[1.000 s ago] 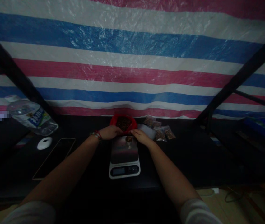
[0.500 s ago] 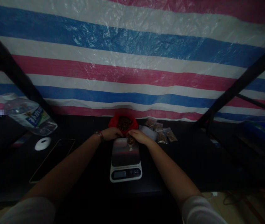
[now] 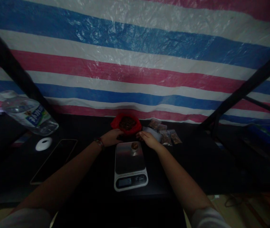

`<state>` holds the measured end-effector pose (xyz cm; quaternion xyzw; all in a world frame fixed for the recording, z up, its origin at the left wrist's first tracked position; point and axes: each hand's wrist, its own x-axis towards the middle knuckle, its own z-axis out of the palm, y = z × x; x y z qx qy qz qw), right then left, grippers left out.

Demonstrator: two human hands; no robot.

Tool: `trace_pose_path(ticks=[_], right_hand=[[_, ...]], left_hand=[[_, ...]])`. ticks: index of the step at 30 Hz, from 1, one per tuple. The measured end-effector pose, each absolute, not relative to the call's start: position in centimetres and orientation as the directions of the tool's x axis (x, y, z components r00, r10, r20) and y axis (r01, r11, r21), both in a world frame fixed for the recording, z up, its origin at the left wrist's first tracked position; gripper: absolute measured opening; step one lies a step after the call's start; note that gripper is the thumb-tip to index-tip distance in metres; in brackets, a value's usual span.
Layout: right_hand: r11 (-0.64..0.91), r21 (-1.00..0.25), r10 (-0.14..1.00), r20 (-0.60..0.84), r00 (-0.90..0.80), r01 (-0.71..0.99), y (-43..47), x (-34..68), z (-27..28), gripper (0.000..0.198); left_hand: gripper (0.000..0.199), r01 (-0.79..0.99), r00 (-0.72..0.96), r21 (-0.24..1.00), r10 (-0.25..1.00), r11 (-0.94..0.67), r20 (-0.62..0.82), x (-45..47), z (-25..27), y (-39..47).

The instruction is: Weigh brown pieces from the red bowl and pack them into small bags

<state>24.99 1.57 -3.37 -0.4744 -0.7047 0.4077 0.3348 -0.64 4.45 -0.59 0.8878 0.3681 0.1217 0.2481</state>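
A red plastic bag point(image 3: 137, 127), its mouth wide, holds a heap of small dark brown pieces point(image 3: 127, 123). Just in front of it lies my left hand point(image 3: 112, 137), fingers stretched toward the bag's near left edge and holding nothing I can see. My right hand point(image 3: 148, 139) is at the near right side of the bag, fingers loosely bent and apart, with nothing visible in them. Between my forearms sits a white kitchen scale point(image 3: 130, 167) with a metal plate and a small display. A small cup point(image 3: 134, 147) with brown contents stands on the plate's far part.
Several small clear bags point(image 3: 165, 138) of brown pieces lie right of the red bag, beside a pale plastic bag point(image 3: 154, 133). At left are a phone point(image 3: 54, 161), a white mouse point(image 3: 44, 144) and a tilted plastic bottle point(image 3: 31, 115). Dark frame bars point(image 3: 230, 95) slant at both sides.
My hands have drawn back from the red bag's near edge, my right hand slightly to the right. The scale sits a little nearer to me, with a wider gap to the bag.
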Motion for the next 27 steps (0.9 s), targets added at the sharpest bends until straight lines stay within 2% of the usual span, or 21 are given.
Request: trace_pose_path(ticks=[4,10,15,17,20,23,27], right_hand=[[0.195,-0.883,0.938,0.041,-0.344,0.427,0.4,25.7,-3.1,0.04],[0.17,-0.893,0.938,0.017,-0.346,0.418,-0.8,26.1,-2.8,0.04],[0.153,-0.888,0.941,-0.003,-0.339,0.433,-0.9,26.4,-2.9,0.043],[0.185,-0.876,0.937,0.02,-0.35,0.445,-0.9,26.3,-2.9,0.044],[0.266,-0.84,0.913,0.063,-0.402,0.473,-1.0,25.9,-2.9,0.042],[0.316,-0.807,0.895,0.077,-0.44,0.5,-1.2,25.8,-2.8,0.042],[0.334,-0.79,0.889,0.084,-0.449,0.514,-1.2,26.1,-2.5,0.041]], left_hand=[[0.045,0.634,0.686,0.435,0.724,-0.64,0.066,-1.4,-1.4,3.8],[0.033,0.693,0.628,0.389,0.773,-0.607,0.086,-2.5,-0.7,2.7],[0.029,0.756,0.53,0.305,0.815,-0.58,0.234,-3.5,0.8,2.6],[0.031,0.756,0.551,0.243,0.792,-0.607,0.265,-3.0,1.2,3.0],[0.034,0.73,0.64,0.128,0.737,-0.671,0.217,-1.5,1.8,4.2],[0.023,0.767,0.634,0.047,0.767,-0.64,0.1,0.2,2.8,6.1],[0.024,0.75,0.645,0.113,0.758,-0.652,0.091,1.6,4.3,7.3]])
